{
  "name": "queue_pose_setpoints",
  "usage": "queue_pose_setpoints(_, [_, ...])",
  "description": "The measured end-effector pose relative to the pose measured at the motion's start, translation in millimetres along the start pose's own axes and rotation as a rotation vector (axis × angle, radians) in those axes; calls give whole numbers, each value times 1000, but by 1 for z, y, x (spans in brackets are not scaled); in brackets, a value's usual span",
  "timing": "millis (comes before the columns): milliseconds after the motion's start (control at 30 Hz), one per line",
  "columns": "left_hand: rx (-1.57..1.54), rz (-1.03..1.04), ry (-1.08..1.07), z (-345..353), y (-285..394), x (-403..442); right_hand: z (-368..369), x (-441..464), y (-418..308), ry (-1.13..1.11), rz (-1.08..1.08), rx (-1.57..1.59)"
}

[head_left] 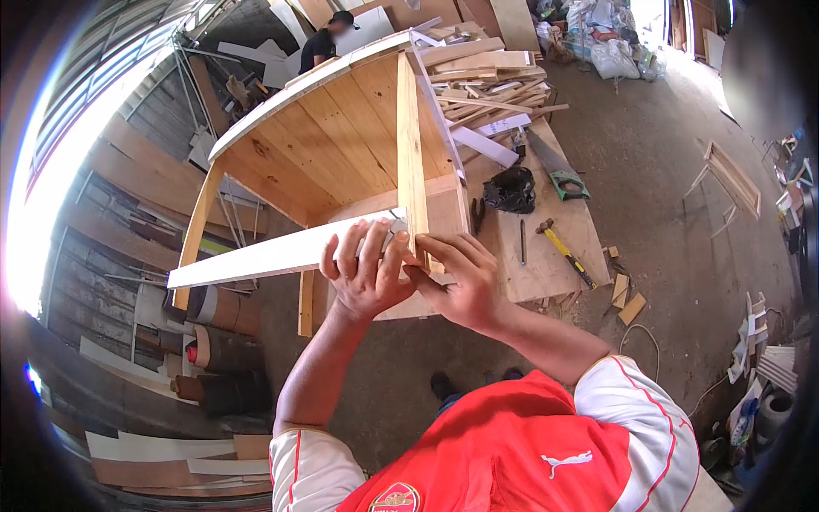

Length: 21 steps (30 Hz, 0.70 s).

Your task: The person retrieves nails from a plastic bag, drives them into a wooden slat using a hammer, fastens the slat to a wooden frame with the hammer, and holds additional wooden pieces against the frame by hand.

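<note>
A long white board (290,252) runs from the far left to the end of an upright wooden leg (410,145). My left hand (367,269) is closed over the board's right end, its fingers lying across the white face. Right beside it, my right hand (465,277) has thumb and fingers bent around the lower end of that leg, where board and leg meet. Whether something small is pinched there is hidden by the fingers. Both pieces belong to a wooden furniture frame (324,145) with a curved white edge and a planked inner face, standing tilted on the worktable.
On the worktable (503,273) lie a yellow hammer (567,252), a green-handled saw (563,175), a black plastic bag (510,189) and a dark rod (523,241). Wood scraps (486,77) are piled behind. A person (322,47) is beyond the frame. Offcuts (630,303) lie on the right.
</note>
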<state>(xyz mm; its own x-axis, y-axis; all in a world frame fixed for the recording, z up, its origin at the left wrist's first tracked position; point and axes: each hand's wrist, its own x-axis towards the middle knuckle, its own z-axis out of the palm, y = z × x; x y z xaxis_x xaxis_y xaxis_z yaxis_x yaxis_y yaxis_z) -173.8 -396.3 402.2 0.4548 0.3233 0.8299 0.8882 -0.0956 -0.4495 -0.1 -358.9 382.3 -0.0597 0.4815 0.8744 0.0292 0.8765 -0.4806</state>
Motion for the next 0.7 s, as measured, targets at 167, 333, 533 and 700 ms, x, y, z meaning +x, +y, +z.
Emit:
queue_pose_setpoints(167, [-2, -6, -1, -1, 1, 2, 2, -2, 2, 0, 19, -6])
queue_pose_setpoints(333, [-18, -10, 19, 0, 2, 3, -1, -3, 3, -25, 25, 15])
queue_pose_setpoints(533, [-18, 6, 7, -3, 2, 3, -13, -5, 9, -87, 43, 38])
queue_pose_setpoints(700, [24, 113, -36, -4, -4, 5, -43, -64, 95, -107, 197, -176])
